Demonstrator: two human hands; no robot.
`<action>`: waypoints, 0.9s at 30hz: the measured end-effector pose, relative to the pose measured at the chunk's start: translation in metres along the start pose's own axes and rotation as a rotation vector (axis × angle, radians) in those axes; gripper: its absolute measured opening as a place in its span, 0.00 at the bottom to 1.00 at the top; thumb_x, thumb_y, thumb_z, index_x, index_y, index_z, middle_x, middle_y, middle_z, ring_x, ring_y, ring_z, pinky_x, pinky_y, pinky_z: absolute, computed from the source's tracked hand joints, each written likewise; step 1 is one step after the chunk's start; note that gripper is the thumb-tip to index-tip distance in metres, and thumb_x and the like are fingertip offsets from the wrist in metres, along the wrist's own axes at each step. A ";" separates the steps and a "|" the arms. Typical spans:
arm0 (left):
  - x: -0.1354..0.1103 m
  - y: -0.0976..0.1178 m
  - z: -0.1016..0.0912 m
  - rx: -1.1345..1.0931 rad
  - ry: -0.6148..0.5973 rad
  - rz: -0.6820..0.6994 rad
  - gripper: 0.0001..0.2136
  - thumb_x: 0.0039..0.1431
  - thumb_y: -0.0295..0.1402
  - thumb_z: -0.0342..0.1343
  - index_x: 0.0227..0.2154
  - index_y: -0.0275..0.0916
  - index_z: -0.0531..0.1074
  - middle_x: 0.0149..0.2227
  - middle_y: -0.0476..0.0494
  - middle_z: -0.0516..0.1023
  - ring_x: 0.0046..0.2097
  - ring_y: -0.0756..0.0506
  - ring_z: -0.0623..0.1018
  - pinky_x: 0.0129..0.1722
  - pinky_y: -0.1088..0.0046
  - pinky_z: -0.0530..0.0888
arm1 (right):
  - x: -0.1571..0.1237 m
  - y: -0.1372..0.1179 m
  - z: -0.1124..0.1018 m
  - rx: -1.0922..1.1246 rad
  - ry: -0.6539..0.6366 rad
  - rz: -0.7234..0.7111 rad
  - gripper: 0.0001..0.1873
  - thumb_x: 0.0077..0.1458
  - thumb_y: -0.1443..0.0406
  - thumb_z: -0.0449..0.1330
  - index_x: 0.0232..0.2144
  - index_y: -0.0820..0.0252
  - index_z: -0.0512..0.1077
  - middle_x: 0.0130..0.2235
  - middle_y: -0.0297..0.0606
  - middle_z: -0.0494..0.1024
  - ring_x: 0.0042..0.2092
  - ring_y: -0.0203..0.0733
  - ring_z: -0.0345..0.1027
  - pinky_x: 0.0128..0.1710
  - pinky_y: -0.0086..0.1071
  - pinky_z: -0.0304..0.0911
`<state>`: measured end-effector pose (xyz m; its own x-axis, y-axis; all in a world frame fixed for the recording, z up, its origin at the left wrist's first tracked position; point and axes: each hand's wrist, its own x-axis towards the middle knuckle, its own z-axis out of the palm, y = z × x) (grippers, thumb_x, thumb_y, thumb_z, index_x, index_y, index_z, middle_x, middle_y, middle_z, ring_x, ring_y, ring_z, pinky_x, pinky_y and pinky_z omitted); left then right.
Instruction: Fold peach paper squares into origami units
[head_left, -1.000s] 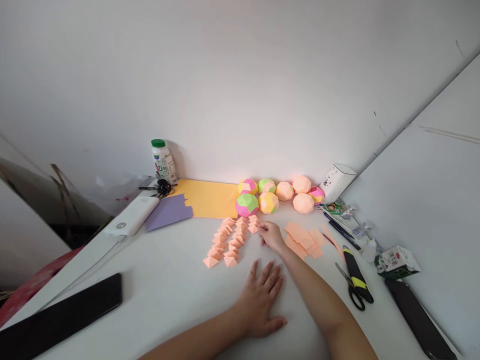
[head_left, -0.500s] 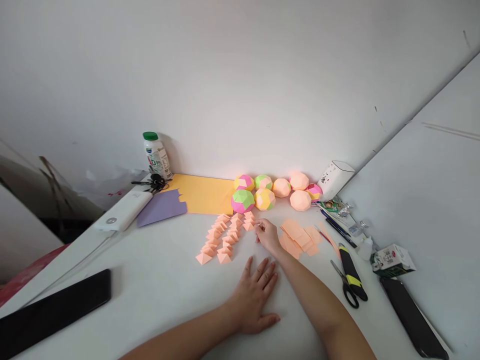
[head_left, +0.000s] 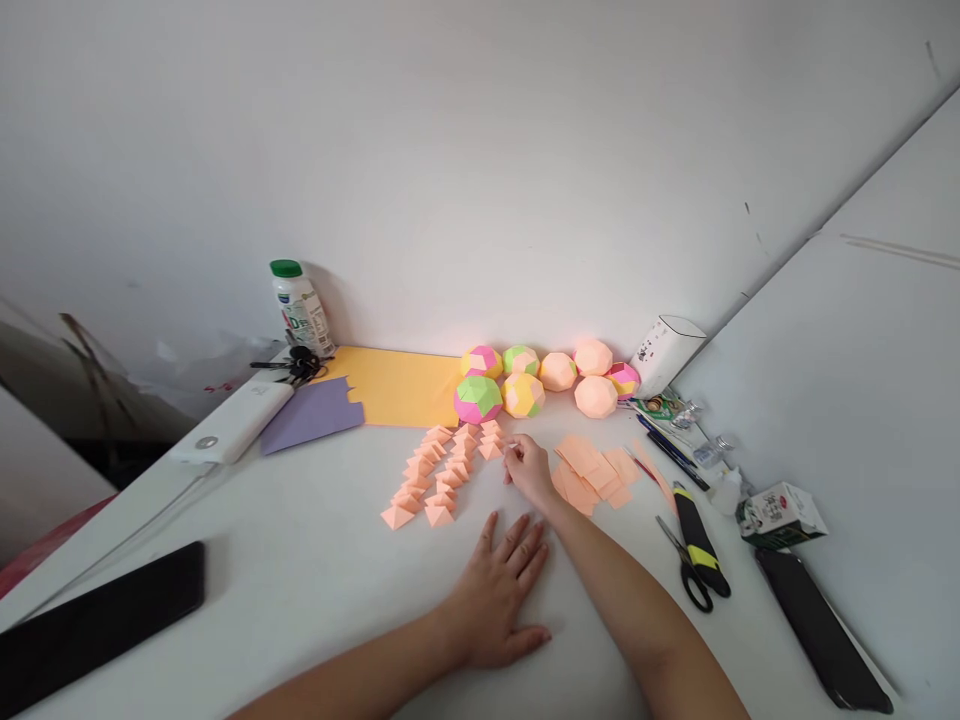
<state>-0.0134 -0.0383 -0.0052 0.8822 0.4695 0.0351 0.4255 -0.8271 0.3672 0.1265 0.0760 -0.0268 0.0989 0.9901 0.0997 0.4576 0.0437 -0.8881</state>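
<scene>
My left hand (head_left: 501,590) lies flat on the white table, its fingers spread and nothing under them that shows. My right hand (head_left: 527,472) is closed in a pinch beside the short right-hand row of folded peach paper pieces (head_left: 491,440). A small pale bit shows at its fingertips, too small to name. Two longer rows of the same pointed pieces, a left row (head_left: 420,470) and a middle row (head_left: 452,478), run toward me. Right of that hand lies a loose pile of flat peach paper pieces (head_left: 592,468).
Several faceted paper balls (head_left: 478,398) stand by the wall, next to yellow paper (head_left: 409,390) and purple paper (head_left: 311,420). Scissors (head_left: 688,570), a utility knife (head_left: 701,540), pens (head_left: 675,455) and a small box (head_left: 780,515) lie right. A power bank (head_left: 236,420), bottle (head_left: 301,310) and black phone (head_left: 112,590) are left.
The whole view has shifted slightly, so things appear a little further left. Both hands keep nearly the same places on the table, and the paper rows look unchanged.
</scene>
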 end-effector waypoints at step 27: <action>-0.002 -0.007 0.011 -0.029 0.056 0.016 0.33 0.60 0.50 0.40 0.64 0.43 0.41 0.66 0.39 0.44 0.65 0.33 0.45 0.60 0.43 0.40 | -0.016 -0.031 -0.072 -1.086 0.026 -0.056 0.08 0.54 0.66 0.57 0.35 0.67 0.71 0.40 0.53 0.71 0.47 0.55 0.62 0.41 0.40 0.60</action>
<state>-0.0164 -0.0369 -0.0180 0.8759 0.4734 0.0930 0.4046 -0.8258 0.3928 0.1743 0.0490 0.0309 0.0666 0.9866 0.1487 0.9978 -0.0655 -0.0123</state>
